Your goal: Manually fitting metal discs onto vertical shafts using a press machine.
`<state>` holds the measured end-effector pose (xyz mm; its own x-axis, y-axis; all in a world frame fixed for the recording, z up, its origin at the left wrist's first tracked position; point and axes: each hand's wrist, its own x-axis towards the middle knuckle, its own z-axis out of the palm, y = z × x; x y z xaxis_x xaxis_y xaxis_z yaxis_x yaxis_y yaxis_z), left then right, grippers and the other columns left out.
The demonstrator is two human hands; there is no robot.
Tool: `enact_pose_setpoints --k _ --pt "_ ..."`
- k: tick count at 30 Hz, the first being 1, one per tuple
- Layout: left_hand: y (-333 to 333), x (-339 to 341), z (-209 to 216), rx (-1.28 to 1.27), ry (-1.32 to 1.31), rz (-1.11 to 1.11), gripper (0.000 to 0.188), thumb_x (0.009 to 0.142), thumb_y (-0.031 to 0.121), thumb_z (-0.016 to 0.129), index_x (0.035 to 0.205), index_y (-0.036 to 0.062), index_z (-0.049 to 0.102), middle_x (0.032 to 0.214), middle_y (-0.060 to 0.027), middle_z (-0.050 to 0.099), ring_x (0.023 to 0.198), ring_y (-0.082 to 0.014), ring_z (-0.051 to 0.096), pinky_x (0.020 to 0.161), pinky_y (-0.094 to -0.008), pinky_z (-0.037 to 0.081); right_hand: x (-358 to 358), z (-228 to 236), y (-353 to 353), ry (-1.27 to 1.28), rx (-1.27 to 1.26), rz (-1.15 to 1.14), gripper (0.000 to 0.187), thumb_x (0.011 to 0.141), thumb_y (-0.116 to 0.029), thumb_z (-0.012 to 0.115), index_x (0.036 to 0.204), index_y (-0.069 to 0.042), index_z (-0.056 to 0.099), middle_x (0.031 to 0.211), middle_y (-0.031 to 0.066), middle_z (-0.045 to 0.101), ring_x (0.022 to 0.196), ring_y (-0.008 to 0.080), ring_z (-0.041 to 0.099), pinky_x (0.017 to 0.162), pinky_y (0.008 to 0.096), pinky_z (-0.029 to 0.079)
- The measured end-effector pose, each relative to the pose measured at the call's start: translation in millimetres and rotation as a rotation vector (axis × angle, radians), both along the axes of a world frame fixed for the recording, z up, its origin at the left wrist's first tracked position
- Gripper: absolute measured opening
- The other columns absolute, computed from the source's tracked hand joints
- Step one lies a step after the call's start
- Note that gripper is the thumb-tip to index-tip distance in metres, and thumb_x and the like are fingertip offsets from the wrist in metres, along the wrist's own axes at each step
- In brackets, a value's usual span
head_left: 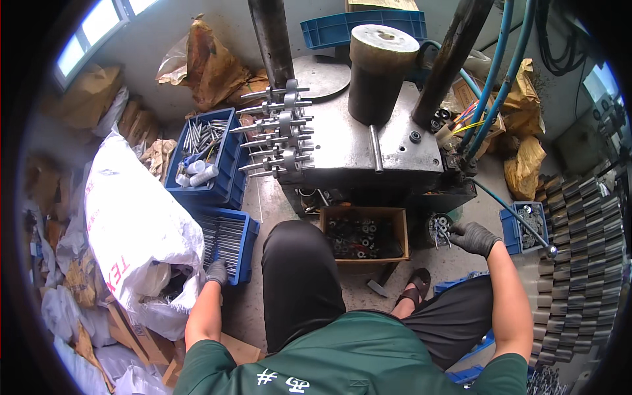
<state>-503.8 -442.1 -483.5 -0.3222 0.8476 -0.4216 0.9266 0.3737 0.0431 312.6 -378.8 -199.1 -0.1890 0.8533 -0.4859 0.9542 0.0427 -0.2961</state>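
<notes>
My left hand (pixel 216 271), in a dark grey glove, is at the near end of a blue crate (pixel 247 245) filled with long thin metal rods (pixel 228 238). Its fingers look drawn together by the rod ends; what they hold is too small to make out. On the right, my gloved right hand (pixel 476 239) reaches to a small round container of metal parts (pixel 439 229). The fingers there are bunched at the container's rim, and anything between them is hidden. A press (pixel 384 72) stands ahead, with a thin metal pin (pixel 376 149) upright below its thick ram.
Rods fitted with round collars (pixel 287 125) line the press table's left edge. A cardboard box of small parts (pixel 403 238) sits before my knees. A white sack (pixel 135 217) leans at left, near a blue bin (pixel 227 155). Stacked metal cylinders (pixel 579 263) fill the right side.
</notes>
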Motion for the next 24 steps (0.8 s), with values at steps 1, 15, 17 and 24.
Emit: enact_pose_setpoints --k 1,15,17,24 --pt "-1 15 13 0.062 -0.020 -0.068 0.026 0.093 0.014 0.054 0.111 0.0093 0.073 0.114 -0.0240 0.070 0.110 -0.0411 0.067 0.096 -0.0506 0.052 1 3 0 0.006 0.006 0.004 0.035 0.091 -0.033 0.063 0.113 -0.007 0.071 0.099 0.0230 0.073 0.096 0.0396 0.070 0.088 0.0458 0.054" --pt "65 234 353 1.079 -1.306 -0.151 0.020 0.095 0.005 0.068 0.115 0.0039 0.062 0.103 -0.0057 0.066 0.097 -0.0149 0.064 0.089 -0.0291 0.052 -10 11 0 0.185 0.076 0.150 0.033 0.092 -0.029 0.064 0.113 -0.005 0.070 0.099 0.0186 0.073 0.090 0.0333 0.071 0.083 0.0401 0.056" --pt "84 269 389 1.218 -1.452 -0.218 0.024 0.097 0.009 0.068 0.120 0.0042 0.062 0.105 -0.0074 0.068 0.098 -0.0162 0.066 0.090 -0.0301 0.053 -23 12 4 0.164 0.035 0.122 0.033 0.091 -0.029 0.064 0.112 -0.004 0.070 0.103 0.0193 0.073 0.094 0.0341 0.071 0.085 0.0413 0.056" --pt "161 419 419 0.992 -2.071 -0.037 0.024 0.101 0.011 0.063 0.123 0.0024 0.059 0.104 -0.0124 0.072 0.099 -0.0274 0.072 0.092 -0.0401 0.059 -73 -14 1 -0.039 -0.017 0.389 0.038 0.089 -0.032 0.061 0.113 -0.004 0.071 0.107 0.0208 0.072 0.103 0.0388 0.068 0.094 0.0484 0.053"
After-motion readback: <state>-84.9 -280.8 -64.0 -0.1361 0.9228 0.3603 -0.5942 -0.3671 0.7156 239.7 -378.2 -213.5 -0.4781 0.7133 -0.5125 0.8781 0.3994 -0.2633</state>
